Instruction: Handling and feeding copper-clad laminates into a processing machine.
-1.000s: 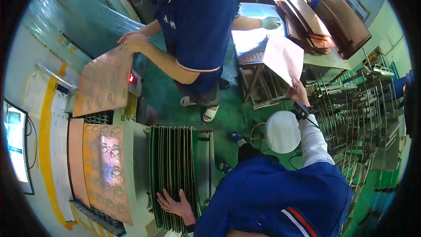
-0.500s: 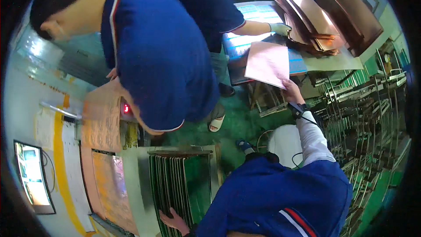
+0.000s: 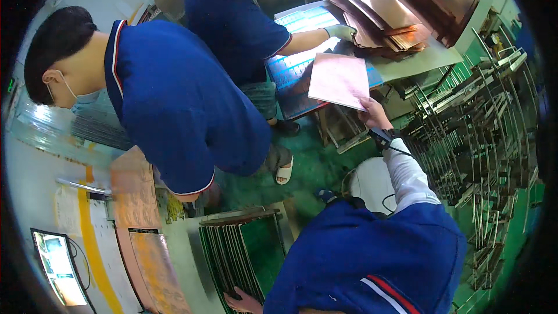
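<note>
A pale pink, thin rectangular panel [image 3: 339, 78] is held out by its near right corner in my right hand [image 3: 375, 113], whose fingers are closed on it. It hovers over the near edge of a bright lit table. At the bottom, my left hand [image 3: 244, 302] has its fingers apart against the edges of several dark green panels [image 3: 232, 256] standing upright side by side in a rack. Part of that hand is cut off by the lower picture edge.
A co-worker's gloved hand [image 3: 342, 32] touches copper-coloured sheets [image 3: 372, 9] stacked on the lit table [image 3: 302, 20]. Another co-worker [image 3: 168, 104] bends over at the left. Orange-pink panels [image 3: 154, 264] lie near a screen [image 3: 58, 267]. Metal racks [image 3: 471, 139] crowd the right; a white round-topped object [image 3: 372, 183] stands below.
My view has shifted, and the co-worker on the left is straighter. My left hand has come against the green panels' edges. The pink panel stays in my right hand.
</note>
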Available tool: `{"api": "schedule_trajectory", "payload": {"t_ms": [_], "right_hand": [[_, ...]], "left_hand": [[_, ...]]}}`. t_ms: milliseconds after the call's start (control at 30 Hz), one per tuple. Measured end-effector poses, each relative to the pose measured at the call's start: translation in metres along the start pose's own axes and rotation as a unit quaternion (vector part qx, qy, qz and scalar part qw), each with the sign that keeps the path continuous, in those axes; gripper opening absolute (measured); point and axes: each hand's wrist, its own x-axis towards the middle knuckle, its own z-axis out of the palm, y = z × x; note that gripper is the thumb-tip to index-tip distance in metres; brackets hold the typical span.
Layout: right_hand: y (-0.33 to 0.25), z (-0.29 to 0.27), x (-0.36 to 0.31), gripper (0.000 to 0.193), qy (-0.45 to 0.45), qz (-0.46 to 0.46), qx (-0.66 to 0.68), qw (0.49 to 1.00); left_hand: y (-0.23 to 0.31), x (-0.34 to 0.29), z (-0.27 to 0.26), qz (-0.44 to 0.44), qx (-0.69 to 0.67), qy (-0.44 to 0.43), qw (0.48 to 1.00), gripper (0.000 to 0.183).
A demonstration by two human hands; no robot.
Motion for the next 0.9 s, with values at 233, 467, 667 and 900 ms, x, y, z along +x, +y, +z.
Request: {"api": "schedule_trajectory", "payload": {"t_ms": [233, 467, 667, 900], "right_hand": [[-0.001, -0.016, -0.012, 0.019, 0.011, -0.019, 0.035, 0.999], [-0.003, -0.036, -0.028, 0.020, 0.037, -0.030, 0.023, 0.999], [-0.005, -0.039, -0.035, 0.020, 0.035, -0.036, 0.034, 0.998], [0.000, -0.042, -0.031, 0.020, -0.050, -0.007, -0.001, 0.999]], "left_hand": [[-0.042, 0.020, 0.029, 0.038, 0.030, 0.049, 0.998, 0.073], [-0.038, 0.012, 0.020, 0.074, 0.006, 0.059, 0.996, 0.072], [-0.040, 0.012, 0.025, 0.089, 0.003, 0.081, 0.993, 0.070], [-0.037, 0.010, 0.029, 0.050, 0.014, 0.068, 0.996, 0.069]]}}
